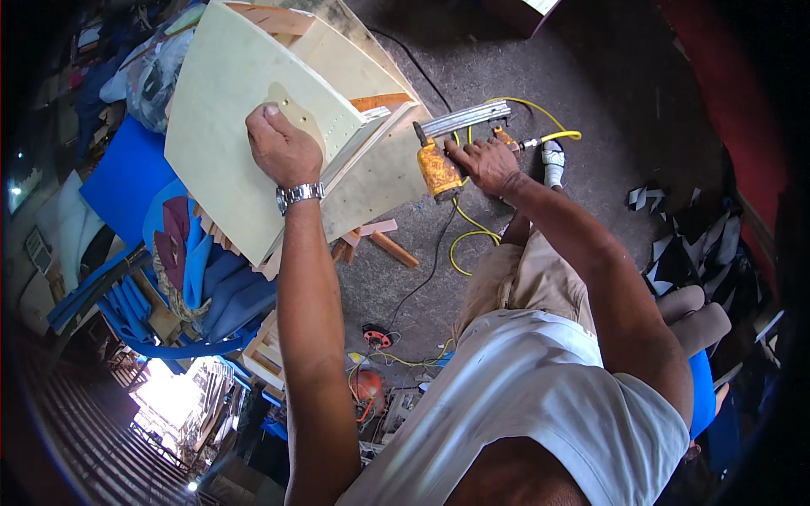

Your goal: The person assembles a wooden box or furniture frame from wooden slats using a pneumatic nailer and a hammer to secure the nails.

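Right hand (485, 164): fingers closed around the handle of a worn yellow pneumatic fastening tool with a long silver magazine (439, 173), held just beyond the right corner of a pale, box-like wooden frame (224, 114). Left hand (285, 148), below a tan patch with small holes, rests on the frame's broad panel toward that corner; fingers curled, cannot tell whether gripping. Silver wristwatch (299, 196) on left wrist. Thin yellow hose (567, 133) joins the tool. Beyond the frame's lower edge, an orange-brown wooden stick (394, 250) lies on the grey floor (591, 93).
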Demonstrator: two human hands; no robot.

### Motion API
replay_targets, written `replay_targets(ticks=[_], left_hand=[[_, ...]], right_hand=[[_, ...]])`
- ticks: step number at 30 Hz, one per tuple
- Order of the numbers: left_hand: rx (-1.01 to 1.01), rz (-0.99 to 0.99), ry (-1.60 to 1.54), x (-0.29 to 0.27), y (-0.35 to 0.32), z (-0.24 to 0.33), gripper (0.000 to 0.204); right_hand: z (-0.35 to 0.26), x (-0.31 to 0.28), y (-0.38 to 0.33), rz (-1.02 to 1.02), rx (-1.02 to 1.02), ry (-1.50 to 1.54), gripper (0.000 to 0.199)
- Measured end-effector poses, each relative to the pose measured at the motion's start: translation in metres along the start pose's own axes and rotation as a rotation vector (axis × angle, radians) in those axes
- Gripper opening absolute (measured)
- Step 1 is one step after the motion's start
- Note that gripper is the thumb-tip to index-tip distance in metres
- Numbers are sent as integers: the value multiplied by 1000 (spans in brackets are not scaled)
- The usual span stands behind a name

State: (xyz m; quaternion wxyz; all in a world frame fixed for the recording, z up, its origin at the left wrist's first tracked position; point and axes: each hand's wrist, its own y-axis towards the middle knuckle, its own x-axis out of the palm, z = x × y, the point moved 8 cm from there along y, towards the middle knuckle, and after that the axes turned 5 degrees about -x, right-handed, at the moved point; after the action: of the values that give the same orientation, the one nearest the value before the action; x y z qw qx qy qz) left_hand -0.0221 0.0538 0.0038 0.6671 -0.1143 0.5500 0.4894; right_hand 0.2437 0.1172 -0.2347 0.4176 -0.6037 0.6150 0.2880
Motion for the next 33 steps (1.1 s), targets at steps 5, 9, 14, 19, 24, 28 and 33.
replay_targets(ticks=[5,9,14,19,24,28,33], left_hand=[[9,9,1,1,-2,3,23],[-11,42,-8,-3,2,8,23],[-63,65,-71,-6,1,1,22],[-115,86,-84,-13,4,0,19],[-236,57,-40,-16,8,2,24],[-265,48,97,-9,13,9,23],[-677,-55,315,12,42,56,56]], right_hand=[[7,19,21,-34,-25,-69,56],[16,15,30,-41,-31,-75,55],[16,-17,22,-130,-35,-76,46],[36,-90,-41,-173,39,2,57],[92,-161,-93,-141,236,36,63],[162,-191,-101,92,207,186,72],[225,-252,-63,-71,385,304,62]])
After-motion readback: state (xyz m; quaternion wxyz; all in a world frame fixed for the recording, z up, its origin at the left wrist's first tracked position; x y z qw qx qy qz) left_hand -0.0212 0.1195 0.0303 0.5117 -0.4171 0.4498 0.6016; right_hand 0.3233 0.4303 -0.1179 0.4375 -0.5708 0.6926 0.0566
